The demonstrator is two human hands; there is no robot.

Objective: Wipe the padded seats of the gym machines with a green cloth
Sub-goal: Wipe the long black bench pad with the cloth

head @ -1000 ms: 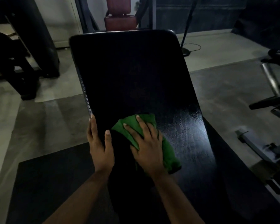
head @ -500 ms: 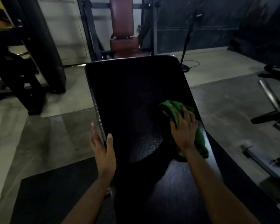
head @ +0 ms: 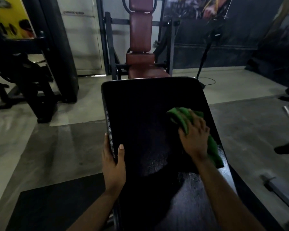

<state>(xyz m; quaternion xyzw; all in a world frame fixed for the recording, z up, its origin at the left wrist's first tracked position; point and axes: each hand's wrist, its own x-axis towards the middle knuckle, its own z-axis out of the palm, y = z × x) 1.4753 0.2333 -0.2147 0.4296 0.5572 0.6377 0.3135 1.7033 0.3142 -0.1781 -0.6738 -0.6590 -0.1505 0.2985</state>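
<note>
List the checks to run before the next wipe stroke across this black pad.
1. Grip: the right hand holds the green cloth, fingers curled on it: ok.
2. Contact: the cloth lies on the black pad: ok.
3. Cloth spread flat: not ok, it is bunched.
4. Bracing: the left hand holds the pad's left edge, thumb on top: ok.
5. Far end of the pad free of objects: ok.
6. Which parts of the pad are already wiped: cannot tell, too dark.
</note>
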